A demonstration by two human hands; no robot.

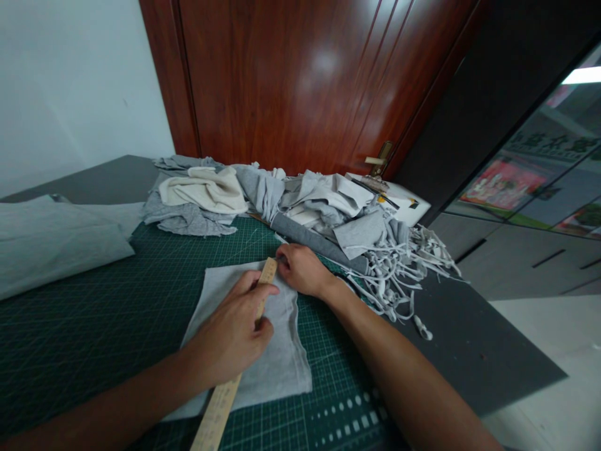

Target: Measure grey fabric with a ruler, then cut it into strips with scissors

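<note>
- Far left there's a big pale sheet [61, 238], kinda folded over, lying partly on the green cutting mat [117, 319]. White wall [70, 81] behind that.
- Back of the mat, left of centre: a cream cloth [204, 191] bunched up on top of some crumpled grey fabric [188, 219].
- Left hand [235, 332] is palm down, half open, fingers and thumb spread over the wooden ruler [220, 407], pressing it down rather than wrapped around it.
- The ruler runs at a slant from the bottom edge of the view up to the far edge of the grey cloth [277, 351], lying across it.
- That grey cloth is flat on the mat under the ruler and left hand, right edge a bit wavy.
- Right hand [303, 269] is mostly closed, fingers curled in, right by the ruler's far end at the cloth's far right corner. Can't tell if there's anything in its fingers.
- Just behind it, a dark grey roll [319, 241] lies slanted in front of a messy fabric heap [323, 191]. Reddish wood door [282, 81] at the back, with a metal handle [379, 160].
- Right of the roll, a tangle of pale strips [385, 282] spills onto the dark tabletop [479, 351].
- Far right, a cabinet [530, 244] with glossy panels up top.
</note>
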